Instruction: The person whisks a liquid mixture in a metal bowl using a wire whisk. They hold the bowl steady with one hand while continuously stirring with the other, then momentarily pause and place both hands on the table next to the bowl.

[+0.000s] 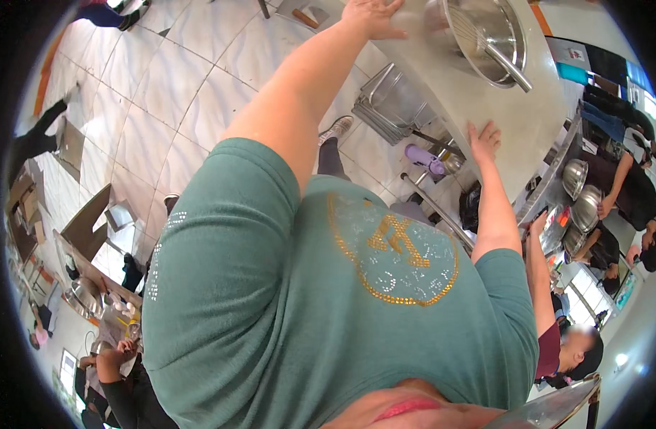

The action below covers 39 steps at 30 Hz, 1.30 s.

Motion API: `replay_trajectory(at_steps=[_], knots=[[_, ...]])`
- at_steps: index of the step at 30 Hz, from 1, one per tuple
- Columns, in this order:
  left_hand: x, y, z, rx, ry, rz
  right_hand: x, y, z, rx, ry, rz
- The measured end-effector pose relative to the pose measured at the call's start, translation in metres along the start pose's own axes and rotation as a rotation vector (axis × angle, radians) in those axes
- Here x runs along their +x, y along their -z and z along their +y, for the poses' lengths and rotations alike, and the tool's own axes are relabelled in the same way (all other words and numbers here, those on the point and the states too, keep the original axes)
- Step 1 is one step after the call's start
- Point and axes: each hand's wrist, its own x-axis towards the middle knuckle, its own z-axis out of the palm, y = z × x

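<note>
My left hand [373, 19] is at the near edge of a pale tabletop [526, 128], near the top of the view, fingers spread and holding nothing. My right hand [484, 142] lies over the same edge lower down, its fingers apart, also with nothing in it. Beyond my hands stands a shiny metal mixing bowl [513, 48], touched by neither. A wire whisk with a metal handle [507, 67] leans inside, its handle jutting over the rim. What the bowl holds cannot be made out.
Stacked metal trays [387, 107], a purple bottle [424, 159] and a metal bar [438, 206] are below the table edge. To the right, people work at a counter with metal bowls [585, 206]. A person in a maroon sleeve [548, 343] is close by my right arm. Cardboard [87, 222] stands left.
</note>
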Motion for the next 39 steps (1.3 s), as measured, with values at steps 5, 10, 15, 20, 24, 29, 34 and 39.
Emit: replay_trajectory(at_steps=[5,10,15,20,24,29,34,39], knots=[[0.000,0.001,0.005,0.011,-0.001,-0.009,-0.002,-0.014,0.003,0.076,-0.036,0.116],[0.019,-0.049,0.001,0.045,0.126,0.324,0.024,-0.016,0.019,0.201,-0.021,0.142],[0.036,-0.068,0.011,-0.049,0.282,0.530,0.004,-0.019,-0.017,0.110,-0.211,0.243],[0.025,-0.050,0.012,-0.066,0.252,0.555,-0.008,-0.012,-0.030,0.104,-0.240,0.291],[0.029,-0.051,0.007,-0.077,0.241,0.574,-0.007,-0.010,-0.037,0.079,-0.251,0.297],[0.027,-0.049,0.009,-0.066,0.241,0.546,-0.001,-0.020,-0.027,-0.034,-0.224,0.357],[0.025,-0.049,0.012,-0.053,0.260,0.509,0.007,-0.002,-0.013,-0.066,-0.040,0.296],[0.020,-0.038,0.018,-0.036,0.253,0.431,0.018,0.017,0.011,-0.156,0.214,0.049]])
